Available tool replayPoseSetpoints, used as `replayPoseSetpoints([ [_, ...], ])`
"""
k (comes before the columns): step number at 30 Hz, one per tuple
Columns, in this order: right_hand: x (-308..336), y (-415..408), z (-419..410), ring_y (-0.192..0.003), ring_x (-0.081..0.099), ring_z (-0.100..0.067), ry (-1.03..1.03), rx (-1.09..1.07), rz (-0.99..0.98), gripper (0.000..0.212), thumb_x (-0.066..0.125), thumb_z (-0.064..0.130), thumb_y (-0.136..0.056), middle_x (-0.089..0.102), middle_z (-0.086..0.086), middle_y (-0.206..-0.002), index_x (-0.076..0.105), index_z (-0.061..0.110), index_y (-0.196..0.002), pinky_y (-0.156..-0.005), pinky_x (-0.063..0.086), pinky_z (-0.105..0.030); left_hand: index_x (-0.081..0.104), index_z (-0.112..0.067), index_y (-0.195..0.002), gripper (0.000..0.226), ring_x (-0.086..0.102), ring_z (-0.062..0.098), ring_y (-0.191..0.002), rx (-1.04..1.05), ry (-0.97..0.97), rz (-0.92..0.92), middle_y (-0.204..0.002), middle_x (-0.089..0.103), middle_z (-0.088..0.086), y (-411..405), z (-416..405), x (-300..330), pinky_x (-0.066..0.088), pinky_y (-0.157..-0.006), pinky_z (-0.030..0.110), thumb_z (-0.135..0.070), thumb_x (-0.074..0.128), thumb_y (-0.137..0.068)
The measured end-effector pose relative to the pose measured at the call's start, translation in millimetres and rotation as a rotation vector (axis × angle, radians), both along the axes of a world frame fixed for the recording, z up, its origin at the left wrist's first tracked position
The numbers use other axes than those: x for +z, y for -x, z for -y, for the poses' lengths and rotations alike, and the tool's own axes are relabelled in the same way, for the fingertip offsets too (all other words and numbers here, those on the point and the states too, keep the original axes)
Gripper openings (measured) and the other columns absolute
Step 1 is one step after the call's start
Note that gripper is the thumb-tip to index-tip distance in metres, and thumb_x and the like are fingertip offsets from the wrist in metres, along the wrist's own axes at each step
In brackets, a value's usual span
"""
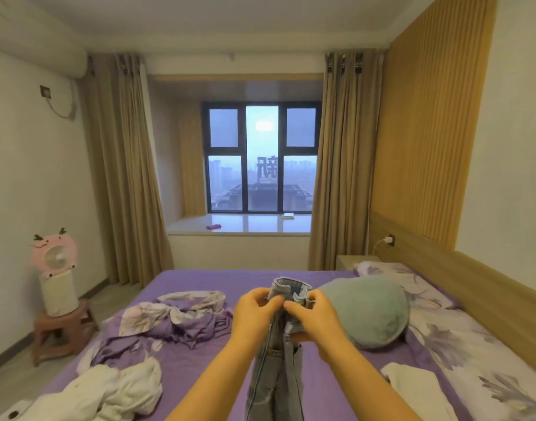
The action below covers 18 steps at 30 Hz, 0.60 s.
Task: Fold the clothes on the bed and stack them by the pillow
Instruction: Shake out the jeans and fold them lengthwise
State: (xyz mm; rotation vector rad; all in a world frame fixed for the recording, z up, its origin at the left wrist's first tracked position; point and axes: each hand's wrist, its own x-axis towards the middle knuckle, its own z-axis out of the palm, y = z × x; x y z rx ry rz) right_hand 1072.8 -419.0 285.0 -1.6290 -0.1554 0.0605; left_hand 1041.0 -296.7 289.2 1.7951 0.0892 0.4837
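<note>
I hold a pair of grey-blue jeans [276, 378] up in front of me above the purple bed [200, 375]. My left hand [254, 311] and my right hand [315, 314] both pinch the waistband close together, and the legs hang down between my forearms. A crumpled white garment [121, 387] lies on the bed at the lower left. A folded white piece [412, 381] lies at the lower right, beside the floral pillow [461, 338]. A second floral pillow [403, 278] rests by the headboard.
A rumpled purple floral duvet [175, 320] is heaped at the bed's left middle. A teal round cushion [370, 311] sits right of my hands. A pink fan [55, 268] stands on a stool [60, 332] at the left wall. The wooden headboard [473, 278] runs along the right.
</note>
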Motion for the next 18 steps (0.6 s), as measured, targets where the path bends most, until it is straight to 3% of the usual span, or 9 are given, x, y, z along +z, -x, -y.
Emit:
replayPoseSetpoints([
  [4,-1.6,16.2,0.0,-0.078,0.070,-0.019,-0.125,0.051,0.036,0.025,0.073,0.015,-0.082,0.067,-0.006,-0.095,0.056,0.017,-0.101,-0.056,0.057,-0.033,0.066,-0.024,-0.093,0.007,0.066,0.010,-0.086,0.013,0.048,0.069,-0.093,0.070,-0.001,3.8,-6.7,-8.4,0.055,-0.075,0.028,-0.020,0.060,-0.094],
  [7,-1.3,28.1,-1.8,-0.089,0.070,-0.015,-0.202,0.151,0.090,0.016,0.061,0.013,-0.091,0.071,-0.002,-0.100,0.064,0.021,-0.105,-0.067,0.059,-0.033,0.064,-0.023,-0.106,0.013,0.066,0.007,-0.092,-0.130,0.148,0.091,-0.101,0.069,-0.003,8.5,-8.7,-13.0,0.053,-0.072,0.019,-0.025,0.061,-0.093],
  [10,-0.6,38.4,-1.3,-0.106,0.065,-0.012,-0.186,0.339,0.175,0.048,0.035,0.000,-0.091,0.069,0.004,-0.114,0.061,0.026,-0.122,-0.086,0.056,-0.036,0.056,-0.031,-0.117,0.040,0.065,0.003,-0.098,-0.255,0.134,0.073,-0.106,0.068,-0.013,12.0,-16.8,-16.4,0.054,-0.076,0.020,-0.027,0.074,-0.082],
  [12,-3.1,41.1,1.4,-0.112,0.061,-0.009,-0.168,0.419,0.231,0.063,0.030,-0.007,-0.086,0.065,0.009,-0.121,0.055,0.030,-0.130,-0.089,0.054,-0.031,0.054,-0.036,-0.118,0.048,0.065,0.002,-0.098,-0.264,0.092,0.081,-0.106,0.068,-0.015,12.6,-24.1,-16.3,0.055,-0.078,0.023,-0.022,0.078,-0.079],
  [14,-8.1,39.3,4.0,-0.116,0.057,-0.005,-0.133,0.438,0.268,0.066,0.032,-0.009,-0.087,0.062,0.013,-0.126,0.051,0.033,-0.134,-0.090,0.053,-0.027,0.055,-0.039,-0.114,0.042,0.064,0.000,-0.095,-0.212,0.041,0.117,-0.105,0.067,-0.013,12.2,-26.2,-14.0,0.055,-0.077,0.021,-0.018,0.074,-0.083],
  [18,-24.7,28.1,8.2,-0.120,0.054,-0.009,-0.068,0.237,0.373,0.040,0.055,0.007,-0.094,0.056,0.006,-0.129,0.054,0.034,-0.124,-0.095,0.049,-0.027,0.055,-0.033,-0.116,0.028,0.063,0.006,-0.104,-0.196,0.100,0.123,-0.116,0.064,-0.004,15.5,-20.9,-15.0,0.053,-0.081,0.022,-0.017,0.061,-0.093],
])
